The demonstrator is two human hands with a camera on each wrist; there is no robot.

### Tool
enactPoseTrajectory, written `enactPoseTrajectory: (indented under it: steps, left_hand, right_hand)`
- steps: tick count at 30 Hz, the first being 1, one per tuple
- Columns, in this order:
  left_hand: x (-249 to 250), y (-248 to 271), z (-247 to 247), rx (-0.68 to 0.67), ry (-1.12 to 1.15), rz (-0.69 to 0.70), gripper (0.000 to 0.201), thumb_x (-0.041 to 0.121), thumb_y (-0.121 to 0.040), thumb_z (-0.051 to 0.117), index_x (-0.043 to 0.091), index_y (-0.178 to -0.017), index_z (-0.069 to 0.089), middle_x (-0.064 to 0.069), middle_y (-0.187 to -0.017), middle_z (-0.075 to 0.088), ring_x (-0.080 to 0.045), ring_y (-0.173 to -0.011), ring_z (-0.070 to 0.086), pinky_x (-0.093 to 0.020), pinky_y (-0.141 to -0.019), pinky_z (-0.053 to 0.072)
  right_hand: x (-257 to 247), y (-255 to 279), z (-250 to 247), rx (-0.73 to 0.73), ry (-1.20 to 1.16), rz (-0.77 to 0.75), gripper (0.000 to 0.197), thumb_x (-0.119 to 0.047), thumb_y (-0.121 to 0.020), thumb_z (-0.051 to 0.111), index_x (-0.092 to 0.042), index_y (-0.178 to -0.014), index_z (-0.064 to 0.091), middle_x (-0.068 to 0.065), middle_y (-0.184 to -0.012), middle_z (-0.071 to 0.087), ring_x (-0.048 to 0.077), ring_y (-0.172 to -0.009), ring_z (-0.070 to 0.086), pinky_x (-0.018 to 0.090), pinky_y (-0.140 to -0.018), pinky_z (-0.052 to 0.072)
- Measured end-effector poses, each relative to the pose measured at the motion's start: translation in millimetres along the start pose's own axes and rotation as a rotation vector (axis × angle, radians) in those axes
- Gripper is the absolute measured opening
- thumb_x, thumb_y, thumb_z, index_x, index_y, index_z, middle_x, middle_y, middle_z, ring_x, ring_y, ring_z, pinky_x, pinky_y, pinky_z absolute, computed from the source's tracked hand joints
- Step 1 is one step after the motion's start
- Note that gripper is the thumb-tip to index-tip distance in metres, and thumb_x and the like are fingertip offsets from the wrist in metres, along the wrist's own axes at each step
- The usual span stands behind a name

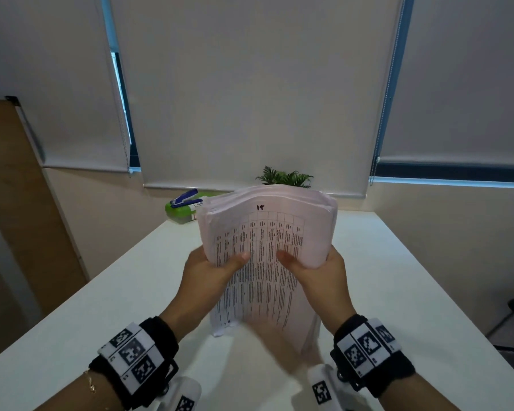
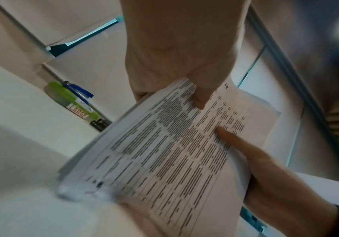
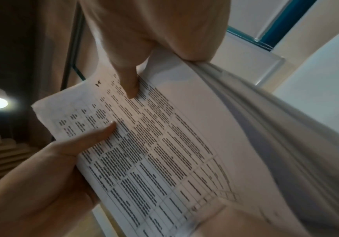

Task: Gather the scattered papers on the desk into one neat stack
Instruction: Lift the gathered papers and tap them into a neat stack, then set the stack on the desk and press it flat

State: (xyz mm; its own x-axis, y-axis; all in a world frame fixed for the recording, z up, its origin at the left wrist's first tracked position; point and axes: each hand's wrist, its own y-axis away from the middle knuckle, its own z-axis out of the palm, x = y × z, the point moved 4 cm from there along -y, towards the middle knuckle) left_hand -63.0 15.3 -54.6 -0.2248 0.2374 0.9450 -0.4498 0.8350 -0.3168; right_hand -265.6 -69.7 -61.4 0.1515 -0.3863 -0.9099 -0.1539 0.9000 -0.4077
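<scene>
2 hands clamp your paper stack [image 1: 267, 247] upright on the desk [image 1: 101, 307]: left hand [image 1: 208, 271] and right hand [image 1: 321, 274] grip its sides, thumbs on the printed table. behind it, a green box [image 2: 71, 99] reads "large".

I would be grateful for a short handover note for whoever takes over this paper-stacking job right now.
Left hand: grips the left edge of the paper stack, thumb on the printed top sheet.
Right hand: grips the right edge the same way.
The stack stands on its lower edge on the white desk, tilted; that edge looks blurred.
Done: the papers appear gathered into one bundle; no loose sheets show on the desk.
Left: the edges are still uneven, so square them up, then lay the stack flat.
Behind it: a green box with a blue stapler on it, and a plant.
</scene>
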Motion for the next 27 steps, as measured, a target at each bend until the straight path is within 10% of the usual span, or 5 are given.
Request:
enactPoseTrajectory:
  steps: [5,9,14,18,27]
  left_hand:
    - [-29.9,9.2,-3.4,-0.154,-0.109,-0.057,0.027,0.023,-0.101,0.071,0.033,-0.126,0.072,0.022,-0.115,0.078,0.002,-0.104,0.074,-0.021,-0.085,0.057]
    - [-27.2,-4.8,2.7,-0.076,-0.076,-0.04,0.027,0.012,-0.1,0.07,0.029,-0.121,0.069,0.016,-0.107,0.08,-0.002,-0.096,0.077,-0.018,-0.071,0.061]
    - [-36.9,-24.8,14.7,-0.08,-0.192,-0.14,0.037,0.015,-0.099,0.072,0.028,-0.129,0.054,0.009,-0.119,0.072,-0.015,-0.104,0.075,-0.035,-0.08,0.065]
    - [-54.3,-34.0,18.3,-0.149,-0.346,-0.286,0.039,0.008,-0.097,0.071,0.02,-0.125,0.047,-0.001,-0.117,0.068,-0.013,-0.094,0.07,-0.025,-0.064,0.057]
    - [-88.4,-43.4,23.5,-0.305,-0.564,-0.425,0.101,0.013,-0.096,0.074,0.027,-0.167,0.004,-0.004,-0.123,0.06,-0.024,-0.102,0.067,-0.036,-0.085,0.059]
  right_hand:
    - [16.0,9.8,-3.9,-0.034,0.088,0.079,0.041,-0.011,-0.092,0.074,-0.031,-0.122,0.055,-0.012,-0.113,0.071,0.003,-0.102,0.07,0.015,-0.071,0.056]
    - [11.4,0.7,-5.3,-0.033,0.153,0.093,0.033,-0.01,-0.099,0.066,-0.024,-0.121,0.045,-0.014,-0.111,0.067,-0.008,-0.087,0.069,0.012,-0.061,0.056]
    - [28.4,-20.2,-5.7,-0.03,0.234,0.255,0.038,-0.005,-0.096,0.063,-0.021,-0.125,0.044,-0.005,-0.116,0.065,0.013,-0.101,0.067,0.036,-0.086,0.059]
    - [67.4,-31.1,-4.3,-0.097,0.354,0.512,0.048,-0.002,-0.089,0.062,-0.012,-0.132,0.042,0.008,-0.124,0.059,0.027,-0.112,0.062,0.049,-0.1,0.054]
    - [93.5,-34.2,2.6,-0.269,0.866,0.558,0.076,-0.018,-0.096,0.061,-0.009,-0.153,0.013,0.013,-0.115,0.063,0.029,-0.095,0.065,0.038,-0.078,0.056]
